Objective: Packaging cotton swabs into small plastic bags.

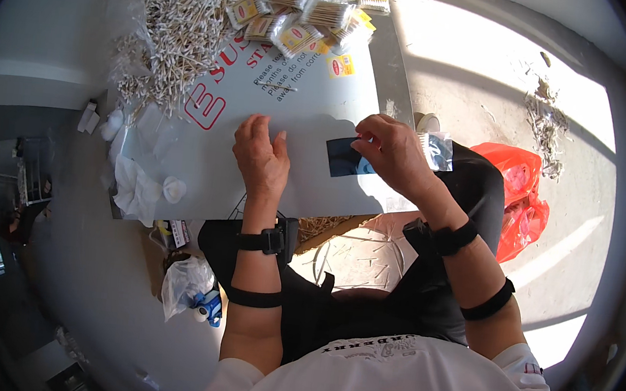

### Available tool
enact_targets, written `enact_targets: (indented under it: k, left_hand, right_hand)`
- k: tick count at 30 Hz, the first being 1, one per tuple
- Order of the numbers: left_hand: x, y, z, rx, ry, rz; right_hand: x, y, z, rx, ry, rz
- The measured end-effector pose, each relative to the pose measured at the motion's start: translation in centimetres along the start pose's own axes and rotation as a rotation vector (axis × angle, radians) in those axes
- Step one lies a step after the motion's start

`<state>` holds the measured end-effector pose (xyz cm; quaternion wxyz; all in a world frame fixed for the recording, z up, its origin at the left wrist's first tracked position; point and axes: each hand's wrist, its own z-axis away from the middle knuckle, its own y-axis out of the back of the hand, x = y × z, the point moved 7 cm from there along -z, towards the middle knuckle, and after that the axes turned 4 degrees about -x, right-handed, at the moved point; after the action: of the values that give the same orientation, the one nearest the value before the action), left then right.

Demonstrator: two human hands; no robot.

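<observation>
My left hand (262,158) hovers over the white tabletop (304,130), fingers slightly bent and thumb apart, holding nothing. My right hand (397,155) is closed in a pinch at the table's right side. Anything between its fingertips is too small to make out. Beneath those fingertips lies a flat, dark blue, shiny rectangle (341,160), partly covered by the hand; whether the fingers touch it I cannot tell. Just right of my right hand is a clear bag of cotton swabs (437,149). One loose swab (280,87) rests beyond my left hand.
Loose cotton swabs (175,21) form a heap at the far left, beside packed swab bags (296,39) with yellow labels. A yellow card (340,66) lies nearer. Crumpled clear plastic (138,185) covers the left edge. A red plastic bag (519,190) stands at right; swabs litter the floor (545,124).
</observation>
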<state>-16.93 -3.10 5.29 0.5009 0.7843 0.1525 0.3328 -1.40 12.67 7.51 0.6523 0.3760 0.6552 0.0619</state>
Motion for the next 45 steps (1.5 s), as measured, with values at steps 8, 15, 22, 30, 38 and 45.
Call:
enact_targets:
  k: [8, 15, 22, 30, 38, 45]
  left_hand:
    - [-11.1, 2.5, -7.4, 0.038, 0.18, 0.018]
    - [-14.8, 3.9, -13.2, 0.051, 0.432, -0.338]
    - [-10.4, 1.7, -10.6, 0.119, 0.217, -0.212]
    - [-6.4, 3.3, -3.6, 0.112, 0.067, 0.047]
    - [-7.6, 2.5, -0.6, 0.145, 0.164, 0.056]
    - [-7.8, 2.5, -2.7, 0.169, 0.166, -0.01]
  right_hand:
    - [-0.7, -6.1, -10.6, -0.029, -0.083, 0.109]
    - [-0.5, -8.8, -12.8, 0.029, -0.003, 0.314]
    - [-2.1, -9.9, -10.5, -0.066, 0.15, 0.298]
    - [-1.9, -9.2, -10.0, -0.086, 0.027, 0.102]
    - [-6.6, -11.2, -16.7, 0.307, 0.337, 0.403]
    - [-1.7, -12.0, -17.5, 0.027, 0.142, 0.342]
